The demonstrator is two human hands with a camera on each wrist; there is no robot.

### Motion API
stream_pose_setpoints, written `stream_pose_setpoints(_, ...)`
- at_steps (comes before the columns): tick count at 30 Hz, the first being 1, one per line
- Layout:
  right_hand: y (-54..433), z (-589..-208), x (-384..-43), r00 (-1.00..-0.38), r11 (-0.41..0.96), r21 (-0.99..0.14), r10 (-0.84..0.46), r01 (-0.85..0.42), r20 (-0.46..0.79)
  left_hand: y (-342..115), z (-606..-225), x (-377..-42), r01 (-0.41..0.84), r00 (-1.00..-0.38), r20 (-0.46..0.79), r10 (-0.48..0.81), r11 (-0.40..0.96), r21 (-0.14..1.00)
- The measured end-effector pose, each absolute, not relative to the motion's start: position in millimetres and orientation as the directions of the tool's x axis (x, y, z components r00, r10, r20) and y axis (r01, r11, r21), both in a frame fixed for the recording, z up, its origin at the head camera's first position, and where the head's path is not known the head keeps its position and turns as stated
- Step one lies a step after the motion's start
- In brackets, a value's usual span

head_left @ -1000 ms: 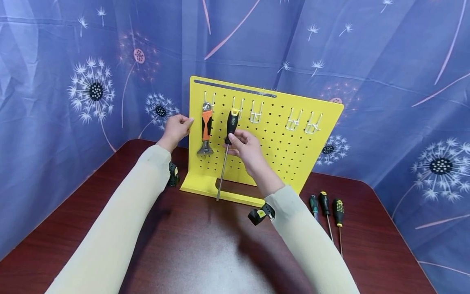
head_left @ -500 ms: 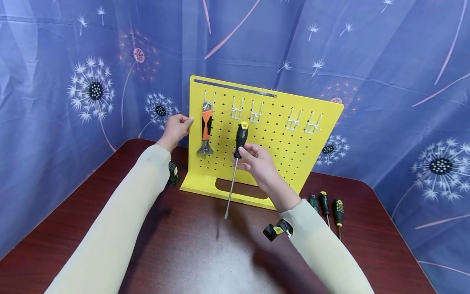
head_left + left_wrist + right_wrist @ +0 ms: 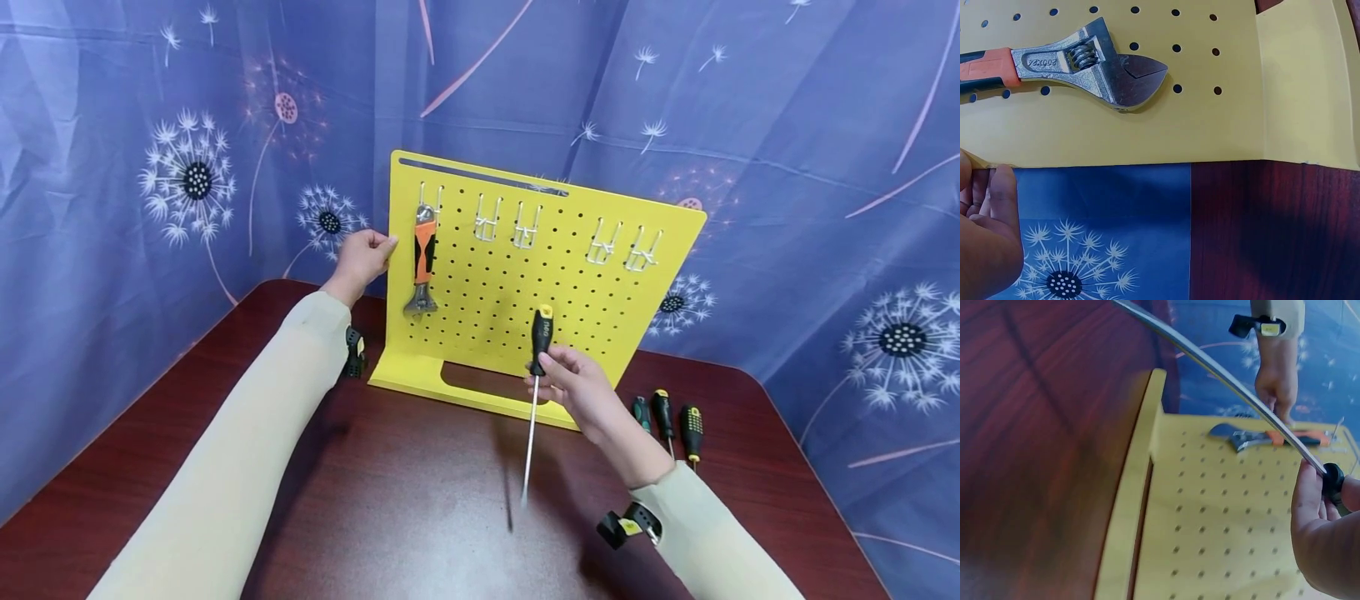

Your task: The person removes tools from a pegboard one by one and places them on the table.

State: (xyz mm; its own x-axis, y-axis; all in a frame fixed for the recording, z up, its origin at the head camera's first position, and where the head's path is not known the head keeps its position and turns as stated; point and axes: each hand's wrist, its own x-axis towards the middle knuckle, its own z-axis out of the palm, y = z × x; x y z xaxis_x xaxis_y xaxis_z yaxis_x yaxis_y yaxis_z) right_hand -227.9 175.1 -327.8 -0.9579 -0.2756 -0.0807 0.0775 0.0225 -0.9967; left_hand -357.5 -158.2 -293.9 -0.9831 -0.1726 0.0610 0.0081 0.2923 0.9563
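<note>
My right hand (image 3: 581,385) pinches a screwdriver (image 3: 542,337) by the lower part of its black handle, which has a yellow end. Its long metal shaft (image 3: 1229,378) points down over the table, in front of the board. At the left edge of the yellow pegboard (image 3: 495,300), my left hand (image 3: 363,260) grips the rim between thumb and fingers. An adjustable wrench (image 3: 424,254) with an orange and black handle hangs head down from the leftmost hook, close to that hand. The wrench's metal jaw end (image 3: 1094,65) shows in the left wrist view.
Several white wire hooks (image 3: 525,227) line the board's upper part. To the right on the dark wooden table (image 3: 420,467) lie a green-handled tool (image 3: 641,412) and two black-and-yellow screwdrivers (image 3: 692,429), partly behind my right forearm. A blue dandelion-print curtain (image 3: 285,50) closes off the back.
My right hand has carried the screwdriver away from the second hook, down and to the right, uncovering that hook. The left hand stays on the board's edge.
</note>
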Motion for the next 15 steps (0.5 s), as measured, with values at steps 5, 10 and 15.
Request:
stream_pose_setpoints(5, 202, -334, -219, -0.960, 0.020, -0.990, -0.244, 0.139, -0.140, -160, -295, -357, 0.011, -0.984, 0.062, -0.170, 0.283, 0.959)
stream_pose_setpoints(10, 227, -338, -216, -0.963, 0.044, -0.983, -0.200, 0.177, -0.182, -159, -295, -358, 0.011, -0.984, 0.063, -0.166, 0.297, 0.955)
stream_pose_setpoints(15, 252, -340, -215, -0.965, 0.062, -0.981, -0.181, 0.183, -0.192, -158, -294, -360, 0.014, -0.983, 0.073, -0.170, 0.328, 0.945)
